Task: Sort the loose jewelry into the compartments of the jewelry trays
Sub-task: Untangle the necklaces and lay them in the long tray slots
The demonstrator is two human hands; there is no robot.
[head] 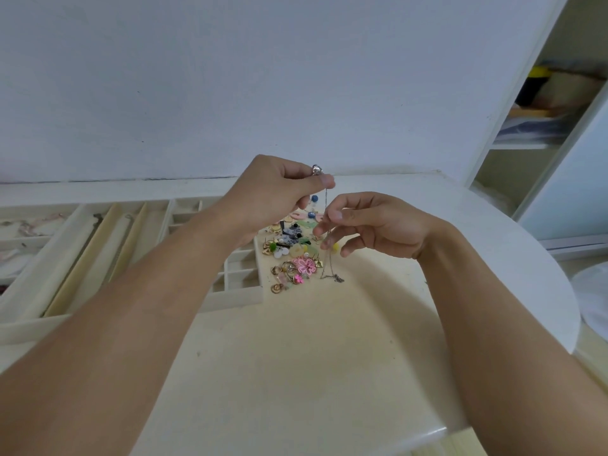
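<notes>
Thin chain necklace (325,205) is pinched high by left hand (279,192); right hand (365,225) fingers it below. Tail at 6 o'clock is likely to be snagged on earring pile (292,251).

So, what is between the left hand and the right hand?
In the head view, a thin silver chain runs from the left hand down through the right hand.

Both arms reach forward; left hand (276,192) pinching high, right hand (371,225) pinching lower.

pink flower earring (306,265), cream table (296,357)
</notes>
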